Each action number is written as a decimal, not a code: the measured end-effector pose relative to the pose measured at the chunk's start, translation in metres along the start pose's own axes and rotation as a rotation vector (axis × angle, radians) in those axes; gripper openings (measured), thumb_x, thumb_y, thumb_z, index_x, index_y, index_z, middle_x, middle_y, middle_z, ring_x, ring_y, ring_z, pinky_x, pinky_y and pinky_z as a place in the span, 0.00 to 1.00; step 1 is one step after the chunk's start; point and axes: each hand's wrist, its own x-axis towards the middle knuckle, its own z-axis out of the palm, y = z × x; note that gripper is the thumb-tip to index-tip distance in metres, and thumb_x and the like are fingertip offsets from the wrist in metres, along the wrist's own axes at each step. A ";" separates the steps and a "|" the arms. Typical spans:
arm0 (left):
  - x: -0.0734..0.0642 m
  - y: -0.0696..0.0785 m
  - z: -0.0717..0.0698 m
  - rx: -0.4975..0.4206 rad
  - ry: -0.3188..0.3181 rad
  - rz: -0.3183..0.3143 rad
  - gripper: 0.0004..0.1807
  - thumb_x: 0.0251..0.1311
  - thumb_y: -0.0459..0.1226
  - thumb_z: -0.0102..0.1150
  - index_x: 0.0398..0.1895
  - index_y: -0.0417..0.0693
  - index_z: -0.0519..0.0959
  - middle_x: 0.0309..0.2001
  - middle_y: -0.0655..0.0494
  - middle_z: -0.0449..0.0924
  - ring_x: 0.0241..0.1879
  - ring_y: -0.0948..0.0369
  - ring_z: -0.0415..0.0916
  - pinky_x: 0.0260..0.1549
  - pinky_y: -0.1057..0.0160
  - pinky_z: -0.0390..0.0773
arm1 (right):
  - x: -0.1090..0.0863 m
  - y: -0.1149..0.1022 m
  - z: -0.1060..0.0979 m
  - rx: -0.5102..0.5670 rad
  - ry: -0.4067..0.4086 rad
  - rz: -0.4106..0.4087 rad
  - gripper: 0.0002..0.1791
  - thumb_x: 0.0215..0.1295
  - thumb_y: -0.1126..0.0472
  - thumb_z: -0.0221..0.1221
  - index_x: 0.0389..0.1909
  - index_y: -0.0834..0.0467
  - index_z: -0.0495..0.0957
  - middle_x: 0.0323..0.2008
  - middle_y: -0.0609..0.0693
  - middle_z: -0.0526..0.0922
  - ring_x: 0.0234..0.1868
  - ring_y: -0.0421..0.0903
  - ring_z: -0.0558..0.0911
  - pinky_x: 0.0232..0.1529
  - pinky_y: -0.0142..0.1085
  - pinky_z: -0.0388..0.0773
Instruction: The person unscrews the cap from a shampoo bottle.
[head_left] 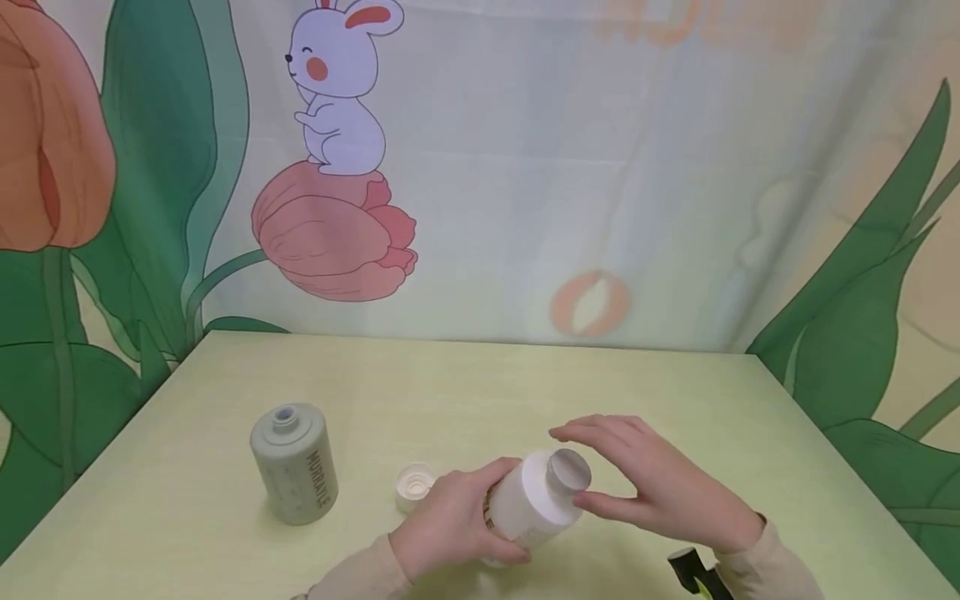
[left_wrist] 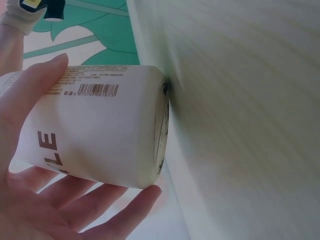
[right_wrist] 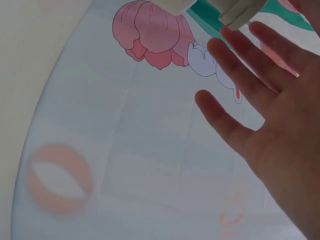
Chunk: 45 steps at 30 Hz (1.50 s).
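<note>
My left hand (head_left: 457, 521) grips a white bottle (head_left: 525, 504) round its body, tilting it so the neck leans to the right. A greyish round end (head_left: 570, 471) tops the neck. In the left wrist view, the bottle (left_wrist: 100, 135) shows a barcode and large brown letters, its base close to the tabletop. My right hand (head_left: 652, 479) reaches around the neck with fingers spread and thumb near the rim. In the right wrist view, the fingers of the right hand (right_wrist: 280, 110) are extended, fingertips right by the bottle neck (right_wrist: 242, 11). A white screw cap (head_left: 414, 486) lies left of the left hand.
A grey-green bottle (head_left: 294, 467) with a narrow uncapped neck stands on the left of the pale yellow table (head_left: 450, 383). Behind the table hangs a printed cloth (head_left: 487, 183) with a rabbit and tulips. A black wrist-worn device (head_left: 697, 573) shows at the right sleeve.
</note>
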 end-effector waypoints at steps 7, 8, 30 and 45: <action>0.002 0.002 0.002 0.004 -0.001 0.009 0.41 0.31 0.45 0.80 0.56 0.64 0.73 0.41 0.61 0.85 0.37 0.70 0.77 0.37 0.70 0.75 | 0.000 0.002 0.002 -0.013 0.033 0.049 0.24 0.59 0.48 0.66 0.55 0.48 0.73 0.50 0.35 0.77 0.53 0.35 0.75 0.56 0.39 0.69; 0.002 0.003 0.002 0.005 -0.002 0.009 0.41 0.31 0.45 0.80 0.56 0.64 0.73 0.41 0.61 0.85 0.37 0.70 0.77 0.37 0.71 0.75 | 0.000 0.002 0.002 -0.012 0.032 0.046 0.22 0.59 0.48 0.66 0.53 0.47 0.74 0.49 0.34 0.77 0.52 0.34 0.74 0.56 0.38 0.69; 0.002 0.001 0.000 0.060 -0.017 0.006 0.40 0.31 0.46 0.80 0.55 0.62 0.73 0.39 0.62 0.85 0.34 0.72 0.76 0.35 0.72 0.74 | -0.001 0.003 0.009 -0.014 0.112 -0.067 0.20 0.60 0.50 0.66 0.52 0.48 0.76 0.45 0.35 0.80 0.48 0.34 0.77 0.54 0.34 0.68; -0.002 0.000 -0.001 0.031 -0.001 -0.002 0.40 0.32 0.46 0.80 0.56 0.61 0.73 0.41 0.62 0.85 0.36 0.71 0.77 0.36 0.71 0.75 | 0.004 -0.001 0.006 -0.070 0.101 -0.021 0.23 0.58 0.47 0.66 0.53 0.47 0.76 0.45 0.36 0.79 0.49 0.36 0.76 0.54 0.36 0.68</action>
